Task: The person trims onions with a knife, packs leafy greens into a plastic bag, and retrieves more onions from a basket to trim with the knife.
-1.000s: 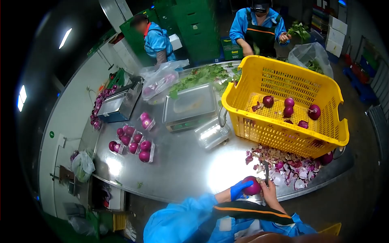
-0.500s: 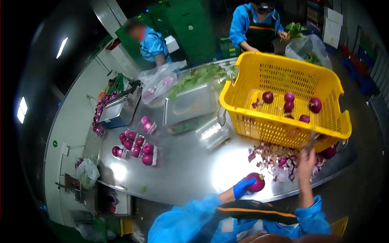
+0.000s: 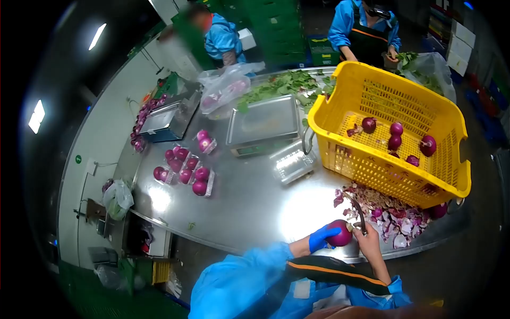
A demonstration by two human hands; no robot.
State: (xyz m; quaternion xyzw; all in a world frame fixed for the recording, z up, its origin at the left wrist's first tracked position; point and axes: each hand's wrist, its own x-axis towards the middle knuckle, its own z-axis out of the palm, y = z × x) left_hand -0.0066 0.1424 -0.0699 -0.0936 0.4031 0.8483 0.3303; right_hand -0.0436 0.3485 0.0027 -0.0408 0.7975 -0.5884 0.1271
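Note:
In my left hand (image 3: 321, 238), which wears a blue glove, is a red onion (image 3: 340, 234), held over the table's near edge. My right hand (image 3: 368, 240), bare, is closed round a knife (image 3: 360, 212) with a dark, curved blade that points up and away from me. Its fingers are close beside the onion's stem end; whether the blade touches the onion I cannot tell. Just beyond both hands lies a heap of onion skins (image 3: 396, 222). Behind the heap stands a yellow crate (image 3: 388, 173) with several red onions (image 3: 394, 141) on its floor.
A clear plastic tray (image 3: 293, 162) lies beside a metal scale (image 3: 264, 122). Packed onions (image 3: 186, 169) sit to the left on the steel table (image 3: 239, 212). Leafy greens (image 3: 287, 85) and a plastic bag (image 3: 226, 87) are at the back, where two co-workers (image 3: 222, 37) stand.
My right hand has come down and left with the knife, from the crate's front to the onion. The onion stays in my left hand. The view has shifted, moving the table's contents rightward.

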